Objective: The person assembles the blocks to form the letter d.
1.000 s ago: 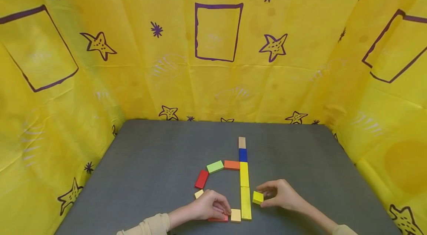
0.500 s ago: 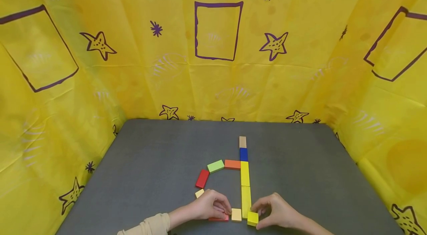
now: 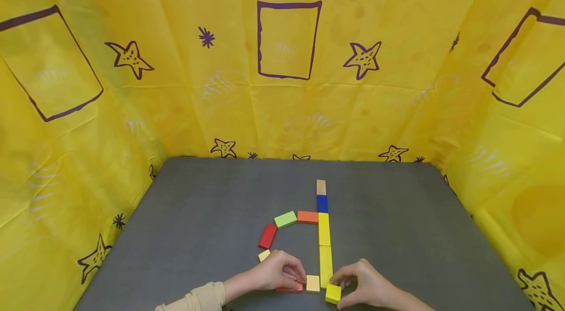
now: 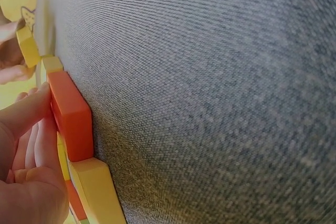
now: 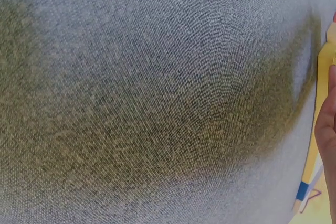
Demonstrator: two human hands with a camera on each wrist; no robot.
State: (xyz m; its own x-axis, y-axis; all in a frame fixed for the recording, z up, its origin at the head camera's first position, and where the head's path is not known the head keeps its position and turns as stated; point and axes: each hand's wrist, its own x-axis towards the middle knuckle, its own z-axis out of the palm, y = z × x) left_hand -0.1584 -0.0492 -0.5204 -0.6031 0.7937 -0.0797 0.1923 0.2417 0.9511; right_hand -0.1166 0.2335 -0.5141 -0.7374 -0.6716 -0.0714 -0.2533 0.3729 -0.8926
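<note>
My left hand (image 3: 280, 272) bends over a flat red block (image 3: 289, 289), partly covering it. In the left wrist view, its thumb and fingers meet the upper edge of that block (image 4: 71, 114). My right hand (image 3: 364, 284) pinches a small yellow block (image 3: 333, 293) between thumb and fingers, at the near end of the lower long yellow block (image 3: 325, 267). A cream block (image 3: 313, 284) lies between the red block and the long yellow one. In the right wrist view the right hand (image 5: 327, 124) shows only at the edge, the small block hidden.
The upper long yellow block (image 3: 324, 229), a blue block (image 3: 322, 204) and a tan block (image 3: 321, 187) continue the line. Orange (image 3: 307, 217), light green (image 3: 285, 220), red (image 3: 267, 236) and cream (image 3: 264, 255) blocks curve left. Yellow cloth (image 3: 282, 119) encloses the grey table (image 3: 212, 203).
My right hand has brought the small yellow block nearer and leftward, from beside the long yellow block to its near end. The left hand stays over the red block.
</note>
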